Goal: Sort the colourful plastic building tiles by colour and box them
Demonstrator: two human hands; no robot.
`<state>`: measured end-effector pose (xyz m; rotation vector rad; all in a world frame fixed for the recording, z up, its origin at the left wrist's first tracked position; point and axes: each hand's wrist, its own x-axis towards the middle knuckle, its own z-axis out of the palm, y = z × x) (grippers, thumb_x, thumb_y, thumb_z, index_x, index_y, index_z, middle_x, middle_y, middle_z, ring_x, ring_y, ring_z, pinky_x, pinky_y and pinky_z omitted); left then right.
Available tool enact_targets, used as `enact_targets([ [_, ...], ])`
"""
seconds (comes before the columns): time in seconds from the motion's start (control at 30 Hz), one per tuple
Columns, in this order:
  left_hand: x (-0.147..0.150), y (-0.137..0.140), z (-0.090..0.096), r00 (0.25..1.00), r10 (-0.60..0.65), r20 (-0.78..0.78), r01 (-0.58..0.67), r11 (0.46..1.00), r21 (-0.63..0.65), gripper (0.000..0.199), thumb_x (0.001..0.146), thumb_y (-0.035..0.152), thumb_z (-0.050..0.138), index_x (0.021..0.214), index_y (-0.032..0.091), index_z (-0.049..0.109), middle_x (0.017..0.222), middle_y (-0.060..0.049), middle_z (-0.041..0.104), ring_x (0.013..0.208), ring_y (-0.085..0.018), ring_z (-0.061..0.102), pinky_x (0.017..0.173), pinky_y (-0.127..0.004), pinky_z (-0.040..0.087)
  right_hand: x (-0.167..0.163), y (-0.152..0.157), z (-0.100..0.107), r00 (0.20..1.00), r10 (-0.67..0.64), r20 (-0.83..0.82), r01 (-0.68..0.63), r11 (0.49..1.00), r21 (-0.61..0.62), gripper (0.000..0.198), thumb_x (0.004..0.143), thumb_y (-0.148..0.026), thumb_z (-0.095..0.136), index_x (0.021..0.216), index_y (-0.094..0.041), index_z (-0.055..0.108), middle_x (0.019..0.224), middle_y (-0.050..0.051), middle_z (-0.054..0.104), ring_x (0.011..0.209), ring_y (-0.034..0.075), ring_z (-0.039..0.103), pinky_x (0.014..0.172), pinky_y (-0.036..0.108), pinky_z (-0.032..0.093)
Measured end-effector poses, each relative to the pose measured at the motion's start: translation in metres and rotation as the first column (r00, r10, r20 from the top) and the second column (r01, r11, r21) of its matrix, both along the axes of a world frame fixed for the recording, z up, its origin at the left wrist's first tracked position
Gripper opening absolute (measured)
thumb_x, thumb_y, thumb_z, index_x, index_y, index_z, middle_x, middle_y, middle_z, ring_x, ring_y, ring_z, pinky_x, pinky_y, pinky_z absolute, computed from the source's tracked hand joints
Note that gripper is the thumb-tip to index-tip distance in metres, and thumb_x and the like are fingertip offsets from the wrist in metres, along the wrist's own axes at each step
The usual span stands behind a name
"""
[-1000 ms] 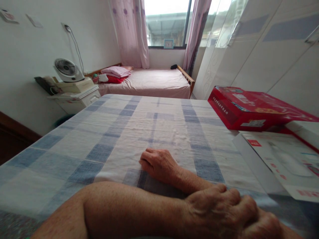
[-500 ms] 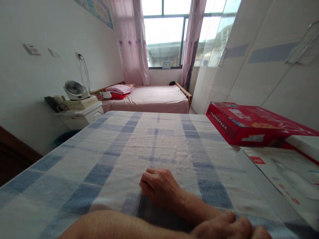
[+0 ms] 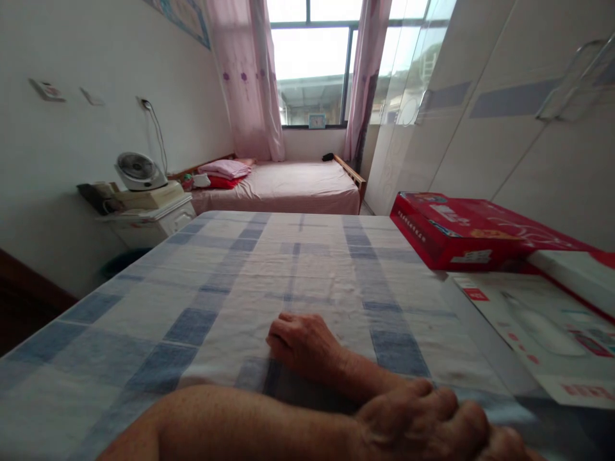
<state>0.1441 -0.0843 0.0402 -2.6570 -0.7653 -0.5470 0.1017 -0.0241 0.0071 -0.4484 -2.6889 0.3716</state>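
My arms lie crossed on a blue-and-white checked tablecloth. My right hand rests on the cloth at the middle, its fingers curled into a loose fist; nothing shows in it, and the palm faces away from view. Its forearm comes in from the right. Across the bottom, my left arm reaches to the right. At its end my left hand lies bent over my right forearm near the elbow, knuckles raised, with the fingertips hidden.
On the table's right stand a red box and a white box with a printed picture. Beyond the table is a bed with folded pink bedding. A small fan sits on a cabinet at left; a wardrobe lines the right.
The view has turned slightly right and down, so the room and boxes sit a little further left and higher. Both hands keep nearly the same pose.
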Motion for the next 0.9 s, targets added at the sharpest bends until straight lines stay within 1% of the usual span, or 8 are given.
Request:
enact_targets([
  [0.1, 0.0015, 0.0007, -0.0039, 0.999, -0.017, 0.037, 0.019, 0.999, -0.043, 0.039, 0.095, 0.023, 0.026, 0.120, 0.013, 0.055, 0.099, -0.008, 0.059, 0.079, -0.016, 0.059, 0.068, -0.027, 0.046, 0.0003, 0.0002, -0.0011, 1.000, 0.000, -0.009, 0.000, 1.000, 0.019, 0.024, 0.089, -0.028, 0.040, 0.073, -0.018, 0.056, 0.075, -0.002, 0.061, 0.059, 0.008, 0.049, 0.055, 0.025, 0.024],
  [0.23, 0.0025, 0.0004, -0.0011, 0.997, -0.028, 0.074, 0.036, 0.994, -0.101, 0.038, 0.095, 0.023, 0.026, 0.116, 0.010, 0.055, 0.092, -0.006, 0.059, 0.074, -0.015, 0.058, 0.068, -0.029, 0.045, 0.0010, 0.0006, -0.0005, 1.000, -0.001, -0.015, 0.001, 1.000, 0.026, 0.025, 0.090, -0.028, 0.040, 0.073, -0.018, 0.055, 0.076, -0.002, 0.061, 0.059, 0.007, 0.049, 0.056, 0.025, 0.024],
  [0.4, 0.0024, 0.0008, -0.0012, 0.995, -0.014, 0.094, 0.022, 0.996, -0.092, 0.037, 0.096, 0.023, 0.026, 0.116, 0.010, 0.055, 0.091, -0.005, 0.059, 0.075, -0.015, 0.057, 0.067, -0.029, 0.045, 0.0016, 0.0011, 0.0008, 1.000, -0.003, -0.012, 0.003, 1.000, 0.014, 0.025, 0.089, -0.028, 0.040, 0.072, -0.018, 0.055, 0.075, -0.002, 0.061, 0.058, 0.007, 0.048, 0.055, 0.025, 0.023],
  [0.53, 0.0033, 0.0027, -0.0048, 0.999, -0.028, 0.043, 0.031, 0.997, -0.069, 0.036, 0.095, 0.025, 0.031, 0.119, 0.012, 0.054, 0.095, -0.006, 0.059, 0.075, -0.015, 0.057, 0.063, -0.028, 0.044, 0.0012, 0.0011, -0.0003, 1.000, 0.000, -0.021, 0.001, 1.000, 0.015, 0.025, 0.089, -0.028, 0.041, 0.071, -0.018, 0.054, 0.073, -0.002, 0.060, 0.058, 0.007, 0.047, 0.054, 0.025, 0.023],
  [0.6, 0.0038, 0.0025, -0.0046, 0.999, -0.033, 0.018, 0.034, 0.997, -0.069, 0.036, 0.095, 0.024, 0.032, 0.119, 0.013, 0.055, 0.098, -0.006, 0.059, 0.077, -0.014, 0.058, 0.064, -0.026, 0.044, 0.0009, 0.0008, -0.0004, 1.000, 0.001, -0.022, -0.001, 1.000, 0.007, 0.025, 0.089, -0.028, 0.041, 0.070, -0.018, 0.054, 0.073, -0.002, 0.060, 0.058, 0.007, 0.047, 0.055, 0.025, 0.023],
  [0.7, 0.0038, 0.0010, -0.0026, 0.999, 0.017, 0.041, -0.013, 0.996, -0.093, 0.037, 0.096, 0.026, 0.028, 0.120, 0.015, 0.055, 0.095, -0.005, 0.059, 0.077, -0.013, 0.058, 0.067, -0.026, 0.045, 0.0005, 0.0005, 0.0004, 1.000, 0.003, -0.011, -0.003, 1.000, -0.009, 0.024, 0.089, -0.027, 0.041, 0.070, -0.018, 0.054, 0.072, -0.002, 0.059, 0.058, 0.007, 0.047, 0.054, 0.025, 0.023],
  [0.77, 0.0031, 0.0006, -0.0009, 0.998, 0.031, 0.055, -0.026, 0.996, -0.088, 0.038, 0.097, 0.025, 0.026, 0.118, 0.016, 0.056, 0.091, -0.003, 0.059, 0.076, -0.013, 0.058, 0.068, -0.025, 0.045, 0.0003, 0.0006, 0.0009, 1.000, -0.001, -0.006, 0.001, 1.000, -0.014, 0.024, 0.088, -0.027, 0.042, 0.070, -0.018, 0.054, 0.072, -0.002, 0.059, 0.058, 0.007, 0.046, 0.054, 0.025, 0.022],
  [0.9, 0.0017, 0.0025, 0.0008, 0.999, -0.015, 0.032, 0.016, 0.999, -0.032, 0.038, 0.095, 0.021, 0.027, 0.111, 0.018, 0.061, 0.092, -0.003, 0.060, 0.074, -0.012, 0.058, 0.067, -0.024, 0.045, -0.0002, 0.0013, 0.0002, 1.000, 0.003, -0.010, -0.003, 1.000, -0.011, 0.023, 0.087, -0.026, 0.043, 0.069, -0.018, 0.054, 0.071, -0.002, 0.059, 0.057, 0.007, 0.045, 0.054, 0.025, 0.022],
])
